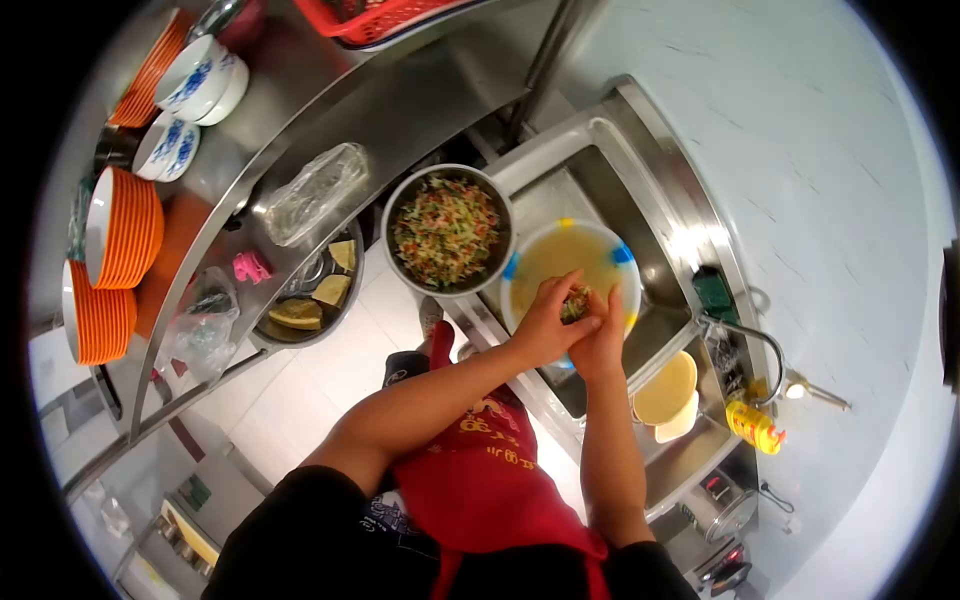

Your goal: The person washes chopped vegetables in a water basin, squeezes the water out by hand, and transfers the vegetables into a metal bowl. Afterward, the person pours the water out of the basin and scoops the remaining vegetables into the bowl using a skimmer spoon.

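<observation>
My left hand [548, 325] and my right hand [598, 342] are pressed together over a white basin [625, 250] with blue and yellow marks on its rim. Between them is a clump of shredded vegetables [575, 304], partly hidden by my fingers. Cloudy yellowish liquid [560, 252] fills the basin, which sits in a steel sink [655, 245]. Left of the basin, a round metal bowl [389, 235] holds a heap of chopped vegetables [447, 232] in green, white and orange.
A steel shelf [420, 95] on the left bears stacked orange bowls [125, 230], white-and-blue bowls [205, 80] and plastic bags. Below it, a pan [342, 300] holds yellowish pieces. At right are a faucet [770, 345], a yellow bottle [752, 427] and a cream container [665, 390].
</observation>
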`<state>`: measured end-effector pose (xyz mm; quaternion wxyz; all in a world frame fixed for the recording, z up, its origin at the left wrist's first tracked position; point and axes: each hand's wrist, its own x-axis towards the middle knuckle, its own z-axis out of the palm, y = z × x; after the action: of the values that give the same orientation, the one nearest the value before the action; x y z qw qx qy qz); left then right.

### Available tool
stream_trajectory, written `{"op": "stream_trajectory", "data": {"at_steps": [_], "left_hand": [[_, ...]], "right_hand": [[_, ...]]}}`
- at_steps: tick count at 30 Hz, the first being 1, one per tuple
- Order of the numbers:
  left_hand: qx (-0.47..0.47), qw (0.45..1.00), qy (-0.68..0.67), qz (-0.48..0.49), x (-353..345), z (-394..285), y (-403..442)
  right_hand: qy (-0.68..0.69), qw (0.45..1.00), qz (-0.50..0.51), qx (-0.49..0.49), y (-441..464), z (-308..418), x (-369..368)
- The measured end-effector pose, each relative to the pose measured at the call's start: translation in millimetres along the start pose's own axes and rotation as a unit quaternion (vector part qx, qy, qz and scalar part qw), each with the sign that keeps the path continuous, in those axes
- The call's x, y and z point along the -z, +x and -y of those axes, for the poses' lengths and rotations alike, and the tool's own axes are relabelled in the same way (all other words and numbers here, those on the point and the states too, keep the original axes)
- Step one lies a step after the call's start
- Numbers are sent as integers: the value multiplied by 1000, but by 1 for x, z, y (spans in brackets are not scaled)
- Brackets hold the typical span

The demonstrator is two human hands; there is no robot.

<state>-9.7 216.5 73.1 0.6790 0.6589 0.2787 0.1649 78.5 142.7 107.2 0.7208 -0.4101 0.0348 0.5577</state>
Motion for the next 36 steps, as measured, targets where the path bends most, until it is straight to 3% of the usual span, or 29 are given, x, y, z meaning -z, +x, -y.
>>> {"op": "stream_trajectory", "data": {"at_steps": [4,6,11,13,15,17,18,20,22,24,25,27,29,31,33,36], "left_hand": [[-37,995,57,-72,34,-7,4],[-77,983,97,-134,55,-14,7],[-87,971,153,-159,105,-21,18],[-35,981,130,-138,126,-20,23],[-2,980,148,-132,146,-11,30],[6,962,233,-145,166,-6,36],[83,972,188,-118,177,-13,39],[86,976,181,-89,194,18,44],[114,970,213,-26,204,-2,42],[64,965,255,-18,213,9,43],[16,956,294,-12,215,13,42],[36,945,324,-12,217,2,40],[55,934,352,-12,216,-8,37],[12,944,326,-49,216,-11,36],[-20,943,327,-52,215,-17,34],[-53,934,348,-55,209,-13,31]], "right_hand": [[30,997,-64,21,3,-15,-38],[-103,994,-33,-2,12,-21,-41],[-158,986,-44,1,53,-43,-59],[-159,986,-44,3,71,-52,-70],[-371,923,-97,38,86,-59,-79],[-433,894,-112,34,97,-62,-93],[-492,861,-124,29,102,-63,-98],[-539,833,-118,51,118,-69,-91],[-583,802,-110,73,126,-75,-86],[-678,708,-48,192,128,-78,-85],[-678,708,-51,192,126,-76,-85],[-714,645,-27,269,123,-71,-89],[-709,661,-61,237,119,-65,-97],[-701,677,-92,206,116,-59,-105],[-631,730,-101,243,113,-58,-110],[-564,764,-120,290,105,-57,-118]]}}
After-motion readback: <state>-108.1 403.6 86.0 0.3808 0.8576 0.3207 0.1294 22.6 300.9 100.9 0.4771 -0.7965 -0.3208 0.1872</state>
